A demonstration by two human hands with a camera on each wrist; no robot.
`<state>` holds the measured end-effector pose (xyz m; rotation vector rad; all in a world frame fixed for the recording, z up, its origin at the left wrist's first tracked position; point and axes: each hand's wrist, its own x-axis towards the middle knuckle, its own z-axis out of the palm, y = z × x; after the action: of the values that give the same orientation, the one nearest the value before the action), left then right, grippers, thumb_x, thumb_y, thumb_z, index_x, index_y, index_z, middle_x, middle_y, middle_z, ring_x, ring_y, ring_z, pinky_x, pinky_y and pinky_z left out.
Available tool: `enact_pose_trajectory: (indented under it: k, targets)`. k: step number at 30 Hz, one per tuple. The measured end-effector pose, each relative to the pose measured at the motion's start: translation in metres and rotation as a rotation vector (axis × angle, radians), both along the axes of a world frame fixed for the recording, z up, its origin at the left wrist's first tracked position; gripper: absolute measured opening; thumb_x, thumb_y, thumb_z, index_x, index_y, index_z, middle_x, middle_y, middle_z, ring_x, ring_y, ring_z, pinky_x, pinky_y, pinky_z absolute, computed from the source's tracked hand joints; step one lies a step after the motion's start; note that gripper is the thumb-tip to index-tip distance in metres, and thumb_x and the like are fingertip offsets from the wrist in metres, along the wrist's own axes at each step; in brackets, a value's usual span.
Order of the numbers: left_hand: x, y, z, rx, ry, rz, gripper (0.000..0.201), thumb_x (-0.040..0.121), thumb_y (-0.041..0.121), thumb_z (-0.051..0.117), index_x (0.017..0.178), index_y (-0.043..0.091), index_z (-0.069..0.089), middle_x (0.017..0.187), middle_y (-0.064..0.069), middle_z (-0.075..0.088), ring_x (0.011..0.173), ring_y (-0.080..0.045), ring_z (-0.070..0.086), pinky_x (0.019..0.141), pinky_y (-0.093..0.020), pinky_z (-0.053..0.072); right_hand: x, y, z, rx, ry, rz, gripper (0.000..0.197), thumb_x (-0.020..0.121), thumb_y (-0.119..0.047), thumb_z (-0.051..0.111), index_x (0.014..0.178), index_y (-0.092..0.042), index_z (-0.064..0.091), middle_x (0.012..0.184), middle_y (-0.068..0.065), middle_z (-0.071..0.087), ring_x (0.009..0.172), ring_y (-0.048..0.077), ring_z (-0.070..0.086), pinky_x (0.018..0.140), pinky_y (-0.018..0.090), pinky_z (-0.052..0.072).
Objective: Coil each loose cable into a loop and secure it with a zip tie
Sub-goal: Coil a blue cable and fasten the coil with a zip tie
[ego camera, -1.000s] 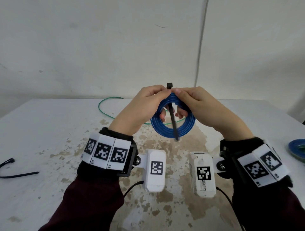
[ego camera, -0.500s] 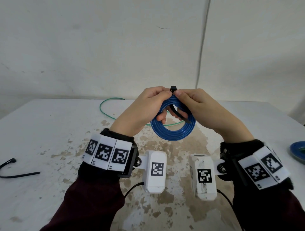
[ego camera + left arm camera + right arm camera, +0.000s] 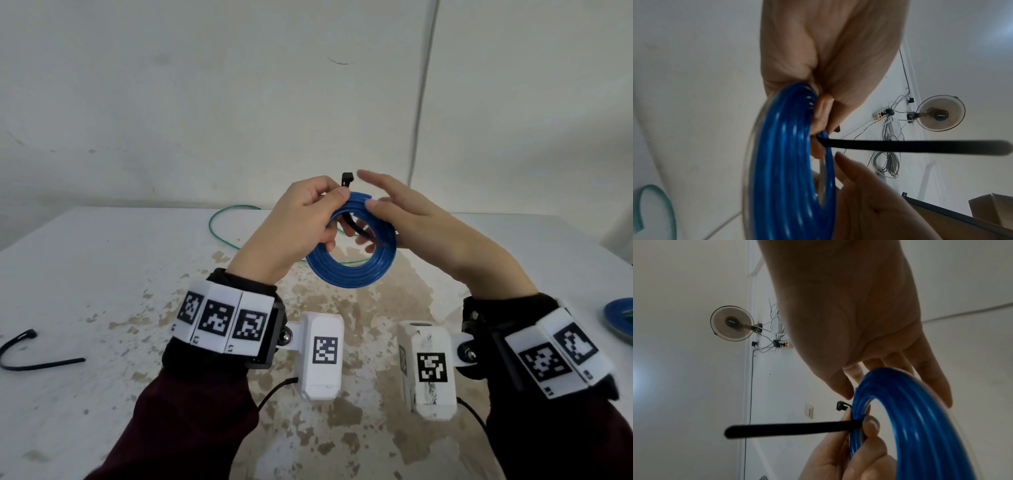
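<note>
A coiled blue cable (image 3: pixel 349 274) is held up over the table. My left hand (image 3: pixel 337 195) grips the coil's top and pinches a black zip tie against it. The tie's head (image 3: pixel 346 178) sticks up above my left thumb, and its tail (image 3: pixel 356 226) runs through the loop; in the wrist views the tail (image 3: pixel 920 147) (image 3: pixel 793 428) juts out sideways, free. My right hand (image 3: pixel 380 195) is open with its fingers straight; the thumb touches the coil's top right and the other fingers lie behind the loop.
A loose green cable (image 3: pixel 219 219) lies on the worn white table (image 3: pixel 102 274) behind the hands. A spare black zip tie (image 3: pixel 34 363) lies at the left edge. Another blue coil (image 3: pixel 620 318) sits at the far right. A wall stands just behind the table.
My right hand has let go of the coil's top and spread its fingers. The tie's tail has swung from hanging down to lying across the loop. The coil has tilted.
</note>
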<state>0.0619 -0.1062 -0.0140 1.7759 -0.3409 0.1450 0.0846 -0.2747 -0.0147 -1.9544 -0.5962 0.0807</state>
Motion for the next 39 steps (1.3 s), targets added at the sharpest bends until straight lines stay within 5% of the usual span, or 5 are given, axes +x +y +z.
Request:
enact_pose_trajectory:
  k: [4, 16, 24, 30, 39]
  targets:
    - [0.0, 0.004, 0.002, -0.037, -0.008, 0.048, 0.024, 0.102, 0.016, 0.04, 0.088, 0.005, 0.056, 0.047, 0.007, 0.055, 0.039, -0.011, 0.03, 0.049, -0.025, 0.042, 0.0, -0.007, 0.005, -0.026, -0.215, -0.008, 0.053, 0.083, -0.014, 0.063, 0.126, -0.038, 0.045, 0.119, -0.008, 0.054, 0.112, 0.005, 0.054, 0.09, 0.029, 0.048]
    - [0.005, 0.007, -0.002, -0.066, 0.005, 0.106, 0.024, 0.101, 0.018, 0.043, 0.083, 0.009, 0.057, 0.068, -0.016, 0.048, 0.039, -0.012, 0.034, 0.05, -0.028, 0.042, -0.009, 0.001, 0.007, -0.063, -0.338, 0.11, 0.018, 0.072, -0.044, 0.074, 0.087, -0.035, 0.072, 0.124, -0.012, 0.052, 0.127, 0.003, 0.045, 0.109, 0.041, 0.035]
    - [0.002, 0.006, -0.001, -0.055, -0.053, 0.09, 0.026, 0.101, 0.012, 0.041, 0.113, 0.013, 0.063, 0.062, -0.005, 0.061, 0.038, -0.009, 0.035, 0.05, -0.029, 0.043, -0.003, 0.003, 0.005, 0.072, -0.297, 0.047, 0.022, 0.076, -0.044, 0.071, 0.081, -0.023, 0.075, 0.106, -0.013, 0.06, 0.106, 0.008, 0.059, 0.099, 0.039, 0.045]
    - [0.002, 0.007, -0.001, -0.058, -0.044, 0.09, 0.023, 0.101, 0.012, 0.042, 0.105, 0.019, 0.064, 0.063, -0.006, 0.061, 0.041, -0.012, 0.034, 0.05, -0.028, 0.043, -0.007, 0.002, 0.007, 0.121, -0.223, 0.036, 0.036, 0.086, -0.042, 0.053, 0.093, -0.015, 0.076, 0.107, -0.002, 0.063, 0.104, 0.003, 0.058, 0.098, 0.022, 0.042]
    - [0.002, 0.002, -0.001, -0.045, -0.041, 0.069, 0.026, 0.102, 0.013, 0.04, 0.115, 0.01, 0.063, 0.07, -0.013, 0.064, 0.036, -0.008, 0.032, 0.048, -0.024, 0.042, -0.001, 0.013, 0.0, 0.243, -0.068, -0.058, 0.028, 0.09, -0.017, 0.061, 0.063, -0.007, 0.063, 0.076, -0.007, 0.059, 0.073, 0.004, 0.057, 0.079, 0.023, 0.04]
